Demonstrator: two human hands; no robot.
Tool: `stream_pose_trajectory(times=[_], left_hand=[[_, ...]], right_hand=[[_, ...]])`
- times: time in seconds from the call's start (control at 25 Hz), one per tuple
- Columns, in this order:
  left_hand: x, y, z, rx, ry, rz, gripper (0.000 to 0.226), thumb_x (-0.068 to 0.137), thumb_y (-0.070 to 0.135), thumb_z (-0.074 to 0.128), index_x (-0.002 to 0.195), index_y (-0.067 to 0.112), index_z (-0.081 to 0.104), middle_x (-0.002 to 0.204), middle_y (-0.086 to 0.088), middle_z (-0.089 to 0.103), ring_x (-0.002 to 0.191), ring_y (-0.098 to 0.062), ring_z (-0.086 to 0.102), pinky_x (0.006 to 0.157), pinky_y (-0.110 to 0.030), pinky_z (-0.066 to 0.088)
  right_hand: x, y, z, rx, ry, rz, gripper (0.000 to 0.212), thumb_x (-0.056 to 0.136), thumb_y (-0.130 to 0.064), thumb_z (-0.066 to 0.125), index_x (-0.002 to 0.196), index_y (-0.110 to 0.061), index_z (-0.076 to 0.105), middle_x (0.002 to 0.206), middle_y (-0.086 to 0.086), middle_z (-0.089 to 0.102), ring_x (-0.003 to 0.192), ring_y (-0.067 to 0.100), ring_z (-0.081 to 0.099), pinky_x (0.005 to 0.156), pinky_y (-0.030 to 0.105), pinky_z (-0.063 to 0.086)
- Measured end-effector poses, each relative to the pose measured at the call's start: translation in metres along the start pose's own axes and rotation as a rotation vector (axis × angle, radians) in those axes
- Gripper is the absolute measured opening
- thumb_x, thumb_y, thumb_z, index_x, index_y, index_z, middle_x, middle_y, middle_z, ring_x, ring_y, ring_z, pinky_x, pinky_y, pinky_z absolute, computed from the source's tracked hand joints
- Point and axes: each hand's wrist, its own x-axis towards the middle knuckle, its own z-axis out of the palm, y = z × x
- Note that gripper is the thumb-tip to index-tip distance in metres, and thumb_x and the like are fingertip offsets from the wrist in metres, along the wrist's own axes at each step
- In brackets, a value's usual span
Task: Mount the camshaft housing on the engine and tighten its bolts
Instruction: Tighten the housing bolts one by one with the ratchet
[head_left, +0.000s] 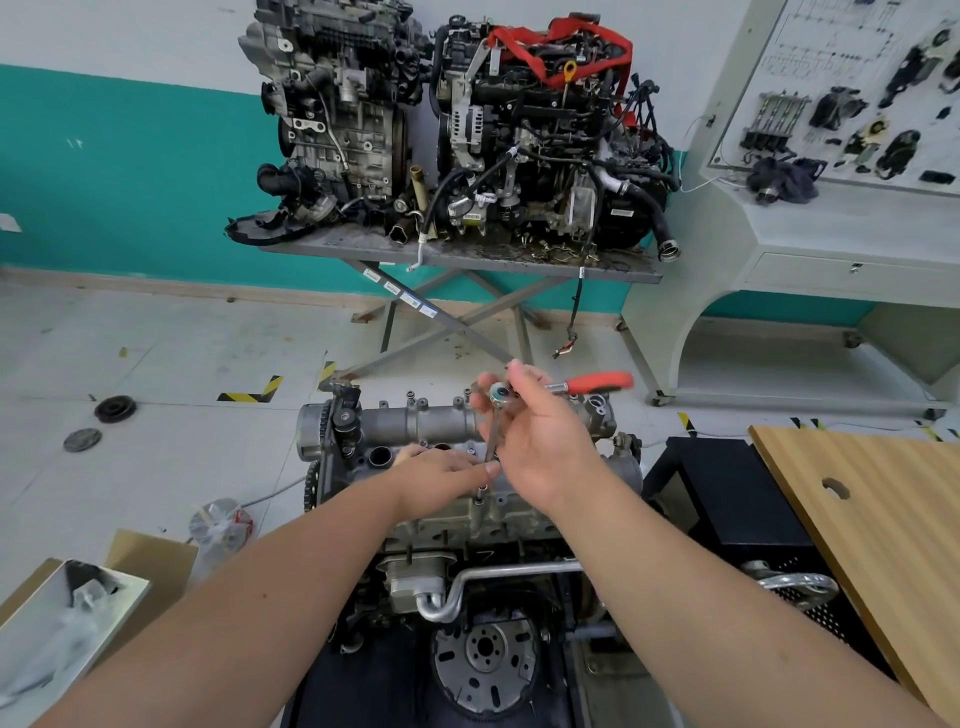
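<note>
The engine (467, 519) stands low in the middle of the view, with the camshaft housing (421, 422) lying across its top. The housing's long axis runs left to right, its sprocket end to the left. Several bolts (410, 396) stand upright along its far edge, and another bolt (483, 488) sticks up on the near side.

The right hand (540, 441) holds a ratchet wrench (571, 387) above the housing, fingers curled around the ratchet head (500, 395), so this grip is clamped on the tool. The wrench's red handle (600, 382) points out to the right, roughly level and parallel with the housing. A thin extension bar (491, 436) hangs down from the head, nearly vertical, toward the housing's near side.

The left hand (441, 470) rests on the top of the housing, and its fingertips (491, 467) pinch the lower end of the extension bar. This grip is also closed on the tool; whether the bar's tip sits on a bolt cannot be told.

Behind, two other engines (452, 119) sit on a scissor-legged counter (462, 254). A wooden counter (883, 519) is at the right, and a cardboard box (78, 613) at the lower left on the floor.
</note>
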Motion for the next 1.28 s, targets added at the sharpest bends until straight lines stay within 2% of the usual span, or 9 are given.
stream_pose_trajectory(times=[0.2, 0.32, 0.44, 0.56, 0.68, 0.8, 0.96, 1.08, 1.28], left_hand=[[-0.005, 0.009, -0.003, 0.004, -0.027, 0.01, 0.069, 0.081, 0.076, 0.016, 0.115, 0.044, 0.067, 0.131, 0.027, 0.055, 0.121, 0.004, 0.04, 0.114, -0.038, 0.006], [-0.005, 0.01, -0.004, -0.047, -0.005, -0.022, 0.038, 0.097, 0.055, 0.03, 0.09, 0.049, 0.067, 0.103, 0.03, 0.057, 0.098, 0.023, 0.036, 0.102, -0.038, 0.025], [0.004, 0.0, 0.001, -0.139, 0.062, -0.133, 0.036, 0.104, 0.024, 0.038, 0.084, 0.042, 0.063, 0.097, 0.018, 0.059, 0.102, -0.001, 0.045, 0.107, -0.03, 0.024], [0.005, -0.001, 0.007, -0.278, 0.111, -0.121, 0.037, 0.106, 0.042, 0.037, 0.126, 0.015, 0.053, 0.128, -0.006, 0.057, 0.117, -0.017, 0.048, 0.106, -0.021, 0.034], [0.003, 0.002, 0.003, 0.017, 0.07, 0.068, 0.075, 0.085, 0.083, 0.032, 0.11, 0.021, 0.068, 0.122, 0.001, 0.063, 0.103, -0.003, 0.056, 0.084, -0.019, 0.044], [0.005, -0.002, -0.001, 0.126, -0.051, 0.076, 0.056, 0.094, 0.073, 0.031, 0.124, 0.04, 0.064, 0.142, 0.022, 0.047, 0.118, 0.001, 0.025, 0.114, -0.036, 0.019], [0.006, -0.003, 0.002, 0.122, 0.006, 0.105, 0.047, 0.094, 0.073, 0.03, 0.101, 0.046, 0.067, 0.148, 0.028, 0.042, 0.129, 0.008, 0.017, 0.107, -0.027, -0.003], [0.002, 0.001, 0.0, 0.112, 0.013, 0.054, 0.049, 0.089, 0.079, 0.029, 0.088, 0.049, 0.067, 0.143, 0.032, 0.045, 0.13, 0.011, 0.021, 0.108, -0.028, -0.002], [0.006, 0.0, 0.002, 0.121, 0.014, 0.039, 0.083, 0.071, 0.09, 0.013, 0.11, 0.045, 0.07, 0.14, 0.027, 0.05, 0.133, 0.001, 0.036, 0.117, -0.043, 0.002]], right_hand=[[-0.015, 0.031, -0.008, -0.654, 0.021, -0.476, 0.025, 0.099, -0.047, 0.052, 0.12, -0.058, 0.061, 0.123, -0.026, 0.065, 0.12, -0.002, 0.058, 0.092, 0.017, 0.051], [-0.006, 0.03, -0.015, -0.969, -0.064, -0.852, 0.028, 0.101, -0.027, 0.054, 0.126, -0.032, 0.064, 0.146, -0.008, 0.048, 0.135, 0.015, 0.049, 0.112, 0.03, 0.041], [0.002, 0.014, -0.019, -1.477, -0.18, -1.138, 0.038, 0.1, -0.031, 0.045, 0.113, -0.009, 0.072, 0.125, 0.011, 0.065, 0.105, 0.035, 0.062, 0.089, 0.045, 0.052], [0.003, -0.009, -0.014, -1.82, -0.296, -1.117, 0.048, 0.089, -0.03, 0.04, 0.122, -0.006, 0.065, 0.107, 0.012, 0.062, 0.086, 0.032, 0.057, 0.069, 0.039, 0.047], [0.002, -0.031, -0.003, -2.076, -0.464, -0.917, 0.061, 0.097, -0.045, 0.021, 0.14, -0.014, 0.051, 0.109, 0.005, 0.057, 0.093, 0.024, 0.053, 0.073, 0.036, 0.038], [0.009, -0.04, 0.011, -2.26, -0.447, -0.827, 0.051, 0.105, -0.045, 0.02, 0.135, -0.021, 0.052, 0.109, 0.001, 0.062, 0.097, 0.022, 0.057, 0.076, 0.037, 0.045], [0.013, -0.039, 0.03, -1.793, -0.285, -0.295, 0.038, 0.102, -0.029, 0.038, 0.089, -0.006, 0.064, 0.077, 0.007, 0.072, 0.068, 0.024, 0.065, 0.059, 0.033, 0.047], [0.011, -0.034, 0.03, -0.899, -0.084, 0.146, 0.02, 0.097, -0.015, 0.048, 0.105, -0.002, 0.06, 0.067, 0.006, 0.073, 0.059, 0.016, 0.069, 0.075, 0.032, 0.051], [0.006, -0.012, 0.013, 0.022, 0.085, 0.177, 0.01, 0.098, -0.011, 0.054, 0.09, -0.017, 0.052, 0.085, 0.001, 0.073, 0.079, 0.017, 0.071, 0.068, 0.03, 0.044]])
